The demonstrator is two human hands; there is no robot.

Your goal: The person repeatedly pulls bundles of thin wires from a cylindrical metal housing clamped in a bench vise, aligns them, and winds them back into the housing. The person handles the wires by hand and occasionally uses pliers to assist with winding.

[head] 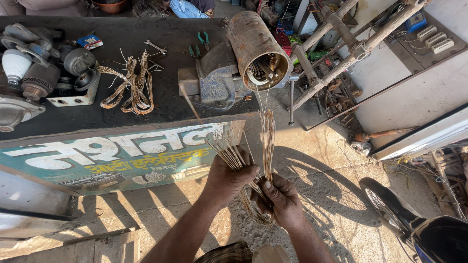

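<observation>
Gripping wire bundle (pixel 246 160), both hands

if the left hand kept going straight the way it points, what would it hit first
Probably the workbench's painted front panel. The left hand, gripping the copper wire bundle, points up and away toward it; the vise sits higher on the bench. Depth is unclear.

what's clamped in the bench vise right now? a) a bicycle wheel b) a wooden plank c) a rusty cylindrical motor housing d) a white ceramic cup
c: the bench vise grips a rusty cylindrical motor housing, its open end showing windings, while both hands hold a bundle of copper wire.
</observation>
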